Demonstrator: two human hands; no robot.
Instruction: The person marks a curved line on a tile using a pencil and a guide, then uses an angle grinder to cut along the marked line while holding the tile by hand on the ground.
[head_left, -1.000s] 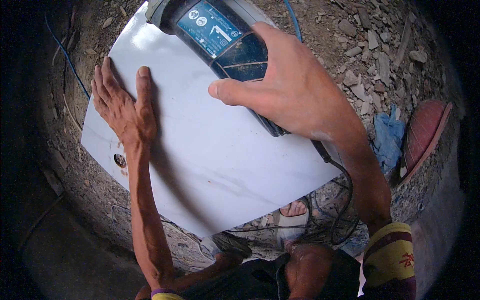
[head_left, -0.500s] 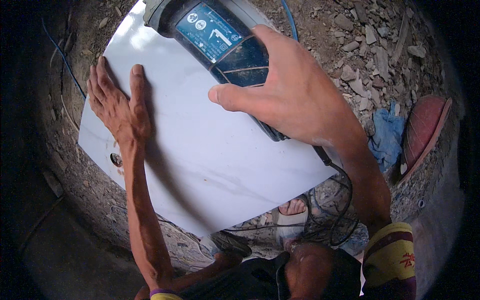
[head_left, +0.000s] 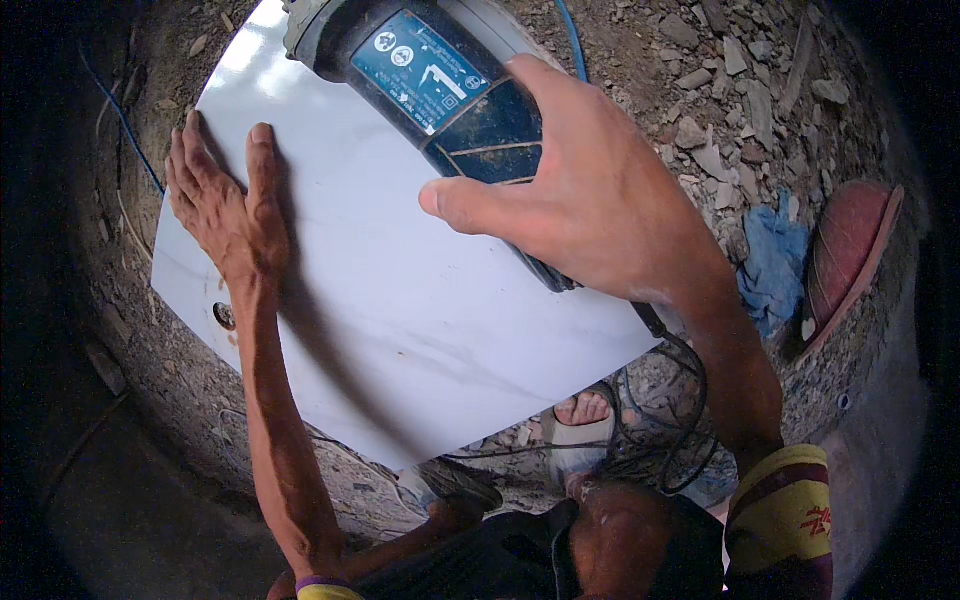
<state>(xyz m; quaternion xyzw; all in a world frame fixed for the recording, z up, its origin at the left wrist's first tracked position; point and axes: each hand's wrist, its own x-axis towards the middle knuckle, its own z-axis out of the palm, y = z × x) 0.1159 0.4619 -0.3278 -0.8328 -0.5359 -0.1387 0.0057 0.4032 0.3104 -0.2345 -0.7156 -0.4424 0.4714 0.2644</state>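
My right hand (head_left: 605, 190) is wrapped around the body of a dark blue angle grinder (head_left: 490, 130) with a blue label. The grinder lies across the far part of a glossy white tile (head_left: 370, 260) with faint grey veins; its head runs toward the top edge, and no disc can be made out. At the tile's left side, my left hand (head_left: 228, 205) presses down flat with its thumb spread. Near my left wrist, a small round hole (head_left: 224, 316) pierces the tile, with brownish marks beside it.
A black power cord (head_left: 700, 390) trails from the grinder toward my feet. Broken rubble (head_left: 740, 110) covers the ground at the far right. A blue cloth (head_left: 772, 265) lies beside a red rounded object (head_left: 850, 260). My sandalled foot (head_left: 583, 410) is close to the tile's near edge.
The tile and my left hand appear slightly farther left in the view. Both hands keep the same hold.
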